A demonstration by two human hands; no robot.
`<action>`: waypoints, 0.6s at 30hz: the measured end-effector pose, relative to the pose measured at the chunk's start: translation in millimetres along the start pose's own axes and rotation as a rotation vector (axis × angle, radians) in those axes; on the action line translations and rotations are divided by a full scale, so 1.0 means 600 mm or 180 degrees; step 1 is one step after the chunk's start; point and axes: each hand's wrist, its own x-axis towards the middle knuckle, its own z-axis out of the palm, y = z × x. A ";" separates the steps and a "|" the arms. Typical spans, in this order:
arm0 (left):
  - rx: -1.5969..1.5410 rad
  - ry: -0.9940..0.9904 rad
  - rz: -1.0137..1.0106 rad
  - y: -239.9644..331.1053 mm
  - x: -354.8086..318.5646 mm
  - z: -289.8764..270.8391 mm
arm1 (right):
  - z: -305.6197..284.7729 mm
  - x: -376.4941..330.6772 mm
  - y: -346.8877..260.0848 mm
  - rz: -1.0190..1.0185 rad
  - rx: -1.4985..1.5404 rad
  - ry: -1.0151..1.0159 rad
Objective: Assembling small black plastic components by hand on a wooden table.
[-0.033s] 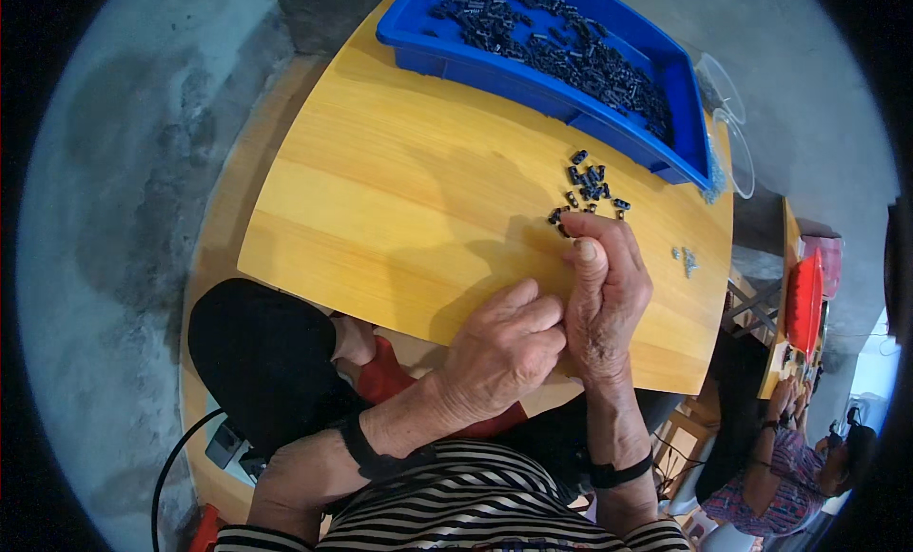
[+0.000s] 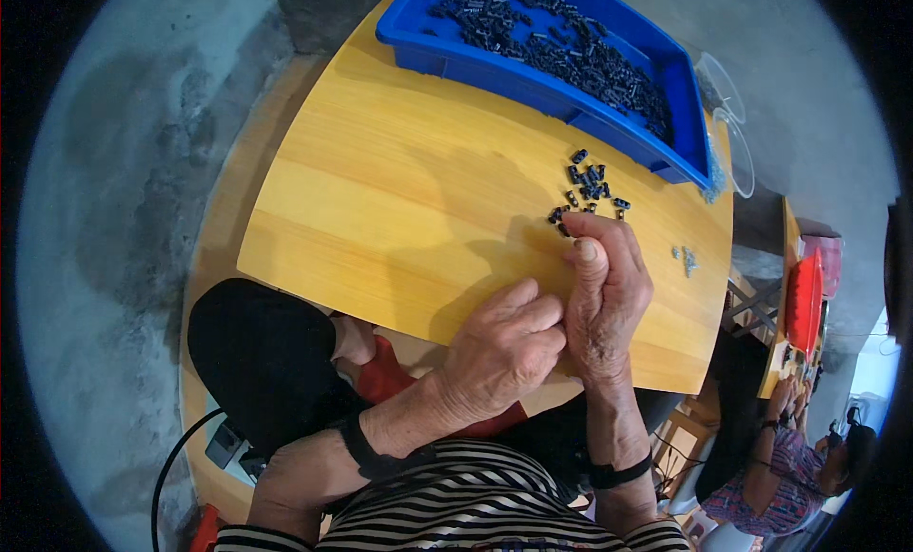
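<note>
Resting together at the near edge of a yellow wooden table (image 2: 409,200), the person's two hands meet side by side. The right hand (image 2: 609,300) stands on its outer edge with the thumb laid along the top and the fingers curled inward; its fingertips reach a loose cluster of small black parts (image 2: 588,183) lying on the tabletop just ahead. Whether the curled fingers enclose a part cannot be told, since the palm faces away. The left hand (image 2: 504,348) is bent into a loose fist, knuckles up, its fingertips pressed against the right palm; what it grips, if anything, is hidden. Both forearms rise from the lower edge, each wearing a dark wristband, above a black-and-white striped top.

At the far corner of the table sits a blue plastic tray (image 2: 495,62), rectangular and shallow, heaped along its right half with many more of the same black parts. Two clear plastic tubs (image 2: 737,143) stand just past its right end. A few small pale grey pieces (image 2: 687,259) lie apart to the right of the hands. Beyond the table, at lower right, another person (image 2: 799,457) sits beside a second table carrying a red tray (image 2: 806,300).
</note>
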 end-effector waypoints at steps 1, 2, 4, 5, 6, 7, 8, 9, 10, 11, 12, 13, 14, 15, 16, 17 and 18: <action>0.0057 -0.0011 0.0001 0.003 0.002 -0.002 | -0.001 -0.002 0.000 -0.0031 -0.0102 0.0042; 0.0113 -0.0022 0.0002 0.004 0.003 -0.003 | -0.003 -0.004 0.000 -0.0026 -0.0111 0.0041; 0.0116 -0.0035 0.0020 0.005 0.003 -0.007 | -0.003 -0.009 -0.004 0.0155 -0.0104 0.0001; 0.0120 -0.0052 0.0045 0.004 0.002 -0.008 | -0.001 -0.008 -0.006 0.0156 -0.0106 -0.0007; 0.0108 -0.0047 0.0042 0.003 0.002 -0.008 | 0.000 -0.008 -0.007 0.0187 -0.0116 -0.0019; 0.0135 -0.0066 0.0023 0.003 0.002 -0.008 | 0.001 -0.008 -0.008 0.0218 -0.0125 -0.0031; 0.0163 -0.0084 0.0004 0.003 0.001 -0.007 | 0.000 -0.008 -0.007 0.0219 -0.0133 -0.0037; 0.0158 -0.0080 0.0004 0.003 0.002 -0.006 | 0.001 -0.008 -0.005 0.0248 -0.0086 -0.0031; 0.0154 -0.0063 -0.0001 0.003 0.003 -0.005 | 0.001 -0.008 -0.003 0.0276 -0.0036 -0.0026; 0.0151 -0.0045 -0.0006 0.003 0.003 -0.005 | 0.001 -0.008 -0.001 0.0274 -0.0039 -0.0028; 0.0149 -0.0045 -0.0010 0.003 0.004 -0.005 | 0.002 -0.009 0.001 0.0289 -0.0013 0.0008; 0.0159 -0.0079 -0.0011 0.004 0.005 -0.007 | 0.002 -0.009 0.002 0.0304 0.0013 0.0045; 0.0169 -0.0113 -0.0011 0.004 0.005 -0.007 | 0.003 -0.009 0.002 0.0306 0.0011 0.0042; 0.0161 -0.0116 -0.0018 0.004 0.004 -0.006 | 0.004 -0.008 0.001 0.0333 0.0050 0.0024; 0.0144 -0.0053 -0.0012 0.004 0.004 -0.004 | 0.005 -0.008 0.000 0.0360 0.0087 0.0006; 0.0124 0.0012 -0.0006 0.003 0.003 -0.002 | 0.006 -0.009 0.000 0.0368 0.0078 0.0001; 0.0117 0.0013 -0.0014 0.004 0.003 -0.002 | 0.008 -0.009 0.001 0.0389 0.0118 -0.0004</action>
